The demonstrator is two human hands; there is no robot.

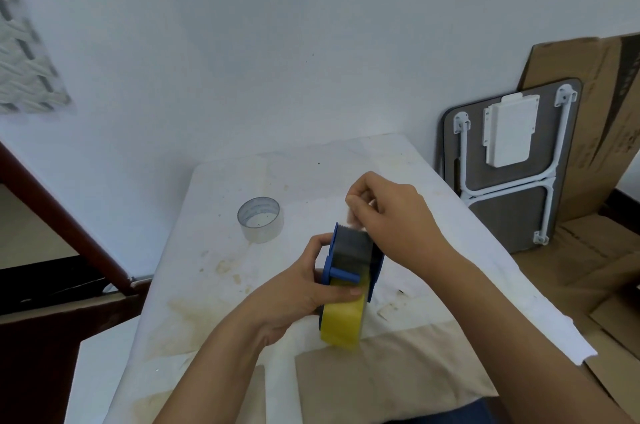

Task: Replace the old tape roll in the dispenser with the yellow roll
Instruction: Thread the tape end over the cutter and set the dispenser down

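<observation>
A blue tape dispenser [349,250] is held upright above the table, with the yellow roll [343,323] seated in its lower end. My left hand [304,288] grips the dispenser and roll from the left, thumb across the yellow tape. My right hand [391,212] pinches a strip of tape end at the dispenser's toothed top edge. The old, nearly clear roll [260,219] stands apart on the table, behind and to the left.
The table [194,285] has a stained white cover and a beige cloth [388,371] at its near edge. A folded small table [509,163] and cardboard sheets [599,118] lean on the wall at right. A dark wooden frame [69,233] is at left.
</observation>
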